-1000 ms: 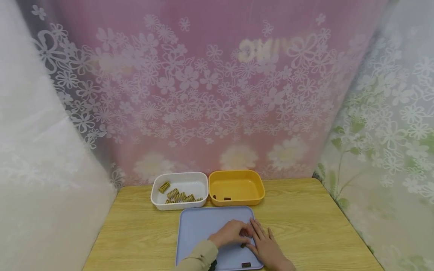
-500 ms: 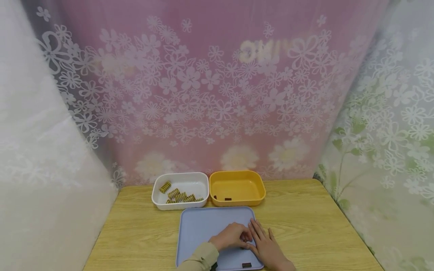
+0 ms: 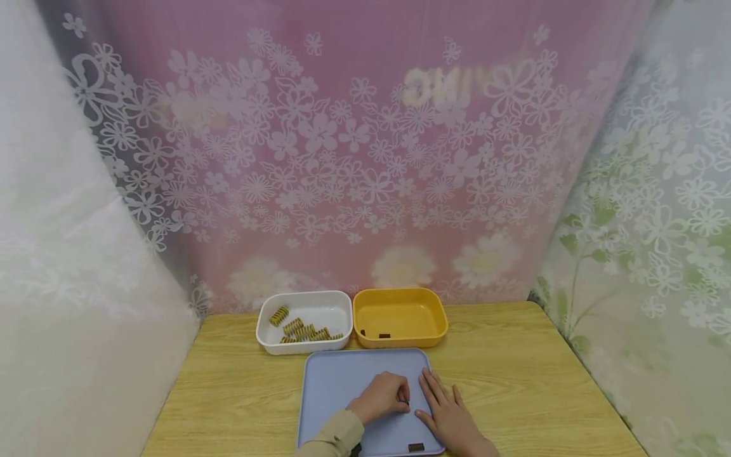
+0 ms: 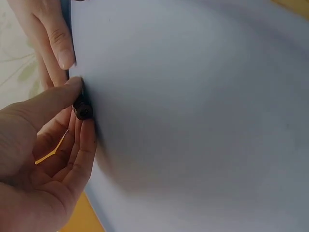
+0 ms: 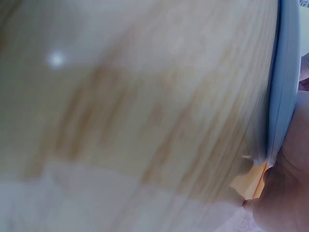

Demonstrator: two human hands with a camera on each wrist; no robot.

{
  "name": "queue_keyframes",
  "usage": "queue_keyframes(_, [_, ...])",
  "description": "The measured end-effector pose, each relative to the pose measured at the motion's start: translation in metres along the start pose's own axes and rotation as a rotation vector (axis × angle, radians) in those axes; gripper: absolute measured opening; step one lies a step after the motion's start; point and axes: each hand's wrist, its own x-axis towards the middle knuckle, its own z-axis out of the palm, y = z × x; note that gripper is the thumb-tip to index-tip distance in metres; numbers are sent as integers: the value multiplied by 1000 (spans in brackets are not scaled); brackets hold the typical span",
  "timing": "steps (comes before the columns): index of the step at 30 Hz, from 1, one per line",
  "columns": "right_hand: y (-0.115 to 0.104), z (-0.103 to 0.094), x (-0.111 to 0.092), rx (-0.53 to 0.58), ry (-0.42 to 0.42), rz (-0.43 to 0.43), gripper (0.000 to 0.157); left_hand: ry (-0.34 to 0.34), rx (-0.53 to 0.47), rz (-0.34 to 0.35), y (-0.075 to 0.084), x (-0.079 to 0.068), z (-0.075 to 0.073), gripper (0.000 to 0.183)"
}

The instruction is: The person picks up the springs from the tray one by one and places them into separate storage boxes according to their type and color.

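My left hand [image 3: 379,398] pinches a small dark spring [image 4: 84,110] between thumb and fingers, above the right part of the blue tray [image 3: 334,381]. In the left wrist view the spring's round hollow end faces the camera. My right hand [image 3: 451,416] lies with straight fingers along the tray's right rim. Below the left hand, close to the tray's near right corner, another dark spring [image 3: 416,447] lies on its side.
Behind the tray stand a white bin [image 3: 265,339] with several yellow springs [image 3: 305,331] and a yellow bin [image 3: 400,343] with dark pieces [image 3: 384,336] in it. The wood-grain table [image 3: 508,368] extends right of the tray. Floral curtains [image 3: 365,158] surround it.
My left hand has drawn a little to the left, away from the right hand, with the dark spring in its fingers. The right hand has stayed on the rim.
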Motion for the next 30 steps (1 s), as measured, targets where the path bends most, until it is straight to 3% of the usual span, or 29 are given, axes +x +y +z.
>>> queue_keyframes(4, [6,8,-2,-24,64,-32,68,29,6,-11,-3,3,-4,17])
queue_keyframes(9, [16,21,-4,-52,125,-61,71,121,-37,-16,-5,9,-14,15])
queue_keyframes(17, [17,21,-4,-24,110,-72,69,208,-161,29,-10,21,-31,14])
queue_keyframes(30, [17,25,-4,-60,90,-22,72,308,-160,98,-2,28,-53,14])
